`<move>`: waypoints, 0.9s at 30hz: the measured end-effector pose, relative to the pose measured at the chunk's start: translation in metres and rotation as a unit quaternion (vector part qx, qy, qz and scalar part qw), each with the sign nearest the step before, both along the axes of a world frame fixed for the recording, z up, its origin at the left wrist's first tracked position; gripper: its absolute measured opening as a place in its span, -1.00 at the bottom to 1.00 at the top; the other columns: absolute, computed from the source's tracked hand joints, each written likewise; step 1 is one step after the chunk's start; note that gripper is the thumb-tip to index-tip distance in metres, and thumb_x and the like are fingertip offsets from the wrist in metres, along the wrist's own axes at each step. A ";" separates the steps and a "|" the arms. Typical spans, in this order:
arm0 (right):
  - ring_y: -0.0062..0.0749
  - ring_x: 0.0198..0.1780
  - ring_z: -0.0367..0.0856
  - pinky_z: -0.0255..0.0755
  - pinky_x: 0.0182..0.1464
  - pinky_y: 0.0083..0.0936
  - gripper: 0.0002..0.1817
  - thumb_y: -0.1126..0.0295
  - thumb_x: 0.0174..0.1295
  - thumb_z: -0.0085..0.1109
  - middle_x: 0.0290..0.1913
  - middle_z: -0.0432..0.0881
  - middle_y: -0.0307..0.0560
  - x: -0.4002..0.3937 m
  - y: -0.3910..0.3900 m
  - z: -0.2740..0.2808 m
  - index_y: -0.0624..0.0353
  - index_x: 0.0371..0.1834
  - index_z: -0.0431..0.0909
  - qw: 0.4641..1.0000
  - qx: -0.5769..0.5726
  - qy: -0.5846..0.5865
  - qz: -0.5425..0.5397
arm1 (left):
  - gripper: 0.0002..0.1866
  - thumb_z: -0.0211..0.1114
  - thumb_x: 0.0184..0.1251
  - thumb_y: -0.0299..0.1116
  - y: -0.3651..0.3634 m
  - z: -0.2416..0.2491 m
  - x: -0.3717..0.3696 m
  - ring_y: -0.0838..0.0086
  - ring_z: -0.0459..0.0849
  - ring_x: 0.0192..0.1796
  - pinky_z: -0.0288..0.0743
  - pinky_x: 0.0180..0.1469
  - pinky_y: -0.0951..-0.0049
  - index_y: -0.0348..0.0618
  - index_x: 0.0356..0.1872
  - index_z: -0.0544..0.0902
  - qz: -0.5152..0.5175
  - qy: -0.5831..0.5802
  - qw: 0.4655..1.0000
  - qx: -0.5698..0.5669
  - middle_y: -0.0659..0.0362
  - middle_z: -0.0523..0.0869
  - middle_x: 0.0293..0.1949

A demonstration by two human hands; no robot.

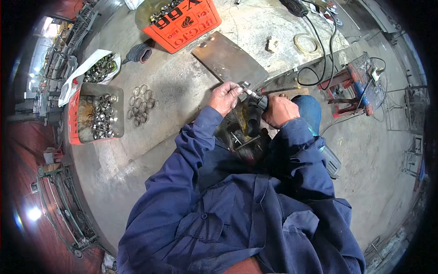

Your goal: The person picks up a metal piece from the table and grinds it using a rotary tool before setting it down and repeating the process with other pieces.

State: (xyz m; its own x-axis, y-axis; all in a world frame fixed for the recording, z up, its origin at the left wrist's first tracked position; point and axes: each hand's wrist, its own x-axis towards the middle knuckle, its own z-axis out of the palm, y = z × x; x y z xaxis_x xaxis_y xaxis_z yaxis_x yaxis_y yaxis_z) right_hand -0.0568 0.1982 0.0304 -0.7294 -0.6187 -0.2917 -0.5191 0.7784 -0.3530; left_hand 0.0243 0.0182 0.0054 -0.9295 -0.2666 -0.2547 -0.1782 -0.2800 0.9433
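Observation:
My left hand (224,98) is closed in a pinch on a small dark metal part (245,85), at the tip of a straight grinder's spindle (254,95). Its exact shape is too small to make out. My right hand (281,111) wraps round the neck of the straight grinder (329,160), whose teal and grey body shows beyond my right sleeve. Between and below my hands is a dark round tube (253,119). Just ahead of my left hand lies a flat metal plate (232,60) on the worktable (171,82).
Several metal rings (141,106) lie grouped on the left, beside a cut-open bin (119,112) of metal parts. A white bag (86,64), a dark glove (138,54) and an orange container (185,27) stand farther back. A black cable (323,55) loops at right near a red stand (353,89).

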 end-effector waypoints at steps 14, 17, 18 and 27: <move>0.09 -0.21 0.57 0.45 -0.19 -0.19 -0.68 0.27 -0.14 0.17 -0.38 0.59 0.22 0.004 0.003 -0.007 0.19 -0.30 0.53 1.000 -0.013 0.025 0.008 | -0.81 0.22 0.26 -0.23 0.006 -0.009 0.003 0.76 0.28 -0.69 0.12 -0.69 0.71 -0.13 -0.28 0.54 0.026 0.000 0.998 -0.054 0.39 0.41 -0.67; 0.09 -0.19 0.56 0.44 -0.17 -0.18 -0.68 0.27 -0.14 0.17 -0.34 0.58 0.25 -0.002 -0.001 0.002 0.19 -0.31 0.52 1.000 -0.006 0.007 -0.003 | -0.80 0.22 0.26 -0.23 0.006 -0.008 0.004 0.76 0.28 -0.69 0.12 -0.70 0.71 -0.14 -0.26 0.54 0.031 -0.016 0.998 -0.051 0.39 0.40 -0.67; 0.10 -0.18 0.56 0.44 -0.16 -0.18 -0.68 0.27 -0.14 0.17 -0.31 0.57 0.29 -0.004 -0.002 0.005 0.19 -0.30 0.52 0.999 0.017 -0.036 -0.021 | -0.80 0.22 0.26 -0.23 0.006 -0.007 0.004 0.76 0.28 -0.69 0.12 -0.70 0.71 -0.14 -0.26 0.54 0.029 -0.018 0.998 -0.052 0.39 0.40 -0.67; 0.16 -0.12 0.53 0.45 -0.13 -0.18 -0.64 0.29 -0.16 0.17 -0.17 0.48 0.49 -0.004 0.001 0.004 0.19 -0.24 0.50 1.000 0.013 -0.021 -0.004 | -0.79 0.25 0.24 -0.24 0.004 -0.013 0.003 0.74 0.32 -0.62 0.20 -0.59 0.69 -0.18 -0.31 0.55 0.022 -0.015 0.999 -0.044 0.38 0.43 -0.61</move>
